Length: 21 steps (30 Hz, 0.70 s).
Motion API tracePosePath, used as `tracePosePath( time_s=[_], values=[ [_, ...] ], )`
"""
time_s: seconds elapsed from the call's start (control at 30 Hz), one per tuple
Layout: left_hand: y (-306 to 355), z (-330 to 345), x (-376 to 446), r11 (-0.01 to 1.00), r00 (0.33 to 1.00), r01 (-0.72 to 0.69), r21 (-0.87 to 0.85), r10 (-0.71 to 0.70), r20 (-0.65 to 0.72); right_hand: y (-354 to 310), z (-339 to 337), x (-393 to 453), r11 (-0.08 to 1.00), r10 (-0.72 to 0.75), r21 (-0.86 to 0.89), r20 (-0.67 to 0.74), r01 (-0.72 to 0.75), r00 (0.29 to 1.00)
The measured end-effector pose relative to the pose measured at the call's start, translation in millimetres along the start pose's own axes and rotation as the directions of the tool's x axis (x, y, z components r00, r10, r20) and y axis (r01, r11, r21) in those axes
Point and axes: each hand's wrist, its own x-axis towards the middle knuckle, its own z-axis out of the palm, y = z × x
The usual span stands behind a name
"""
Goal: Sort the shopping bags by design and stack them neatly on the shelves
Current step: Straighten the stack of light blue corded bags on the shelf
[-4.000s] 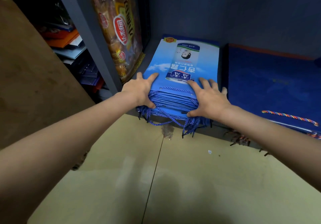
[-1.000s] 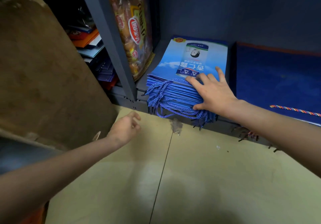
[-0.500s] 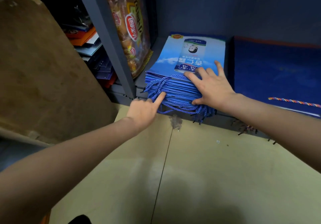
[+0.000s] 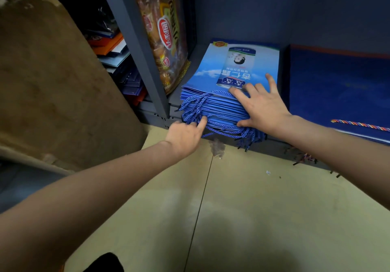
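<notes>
The left hand (image 4: 183, 137), mostly curled, pokes one straight finger into the rope handles (image 4: 193, 108) at nine o'clock of the light-blue bag stack (image 4: 221, 107) on the bottom shelf (image 4: 156, 116); snagging could drag bags askew; the right hand (image 4: 261, 105) presses flat, gripping nothing; print reads 杏仁露.

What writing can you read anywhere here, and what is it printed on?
"杏仁露", upside down to the camera: top bag of the light blue bag stack.
Small print and gold seal on that bag: too blurred to read.
Red oval logo and yellow lettering on the snack packet: blurred, unreadable.
Dark blue bags: no legible text.
</notes>
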Motion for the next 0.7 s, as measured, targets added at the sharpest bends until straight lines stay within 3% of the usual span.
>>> tracePosePath(
  time_s=[0.07,0.13,0.27,0.3,0.37,0.4,0.47,0.6,0.7],
  values=[
    [8,-2,6,0.968,0.993,0.118,-0.221,-0.111,0.047,0,0,-1,1.0,0.001,0.004,0.001,-0.001,1.0],
    [12,-5,8,0.923,0.984,0.167,-0.348,-0.131,0.124,0,-1,0,1.0,0.003,0.001,-0.003,-0.003,1.0],
    [-4,6,-9,0.999,0.96,0.011,-0.03,-0.002,0.28,1,1,0,1.0,0.002,-0.005,0.003,-0.002,1.0],
    [-13,11,-17,0.999,0.968,-0.003,-0.034,0.011,0.252,1,1,1,1.0,0.003,0.001,-0.002,-0.003,1.0],
    [-34,19,-28,0.98,0.999,-0.033,-0.196,0.026,-0.038,1,3,0,1.0,0.002,0.014,-0.003,-0.002,1.0],
    [-42,18,-32,0.942,0.98,-0.046,-0.332,-0.023,-0.2,2,4,0,1.0,0.0,0.022,-0.004,0.0,1.0],
    [-47,10,-28,0.841,0.921,-0.043,-0.54,-0.176,-0.347,2,6,0,0.999,-0.001,0.033,-0.009,0.001,1.0],
    [-34,-19,5,0.74,0.866,0.015,-0.673,-0.346,-0.361,1,4,1,0.999,-0.005,0.036,0.002,0.005,1.0],
    [-27,-25,23,0.757,0.831,0.118,-0.643,-0.429,-0.353,1,2,2,1.0,-0.012,0.019,0.021,0.012,1.0]
  ],
)
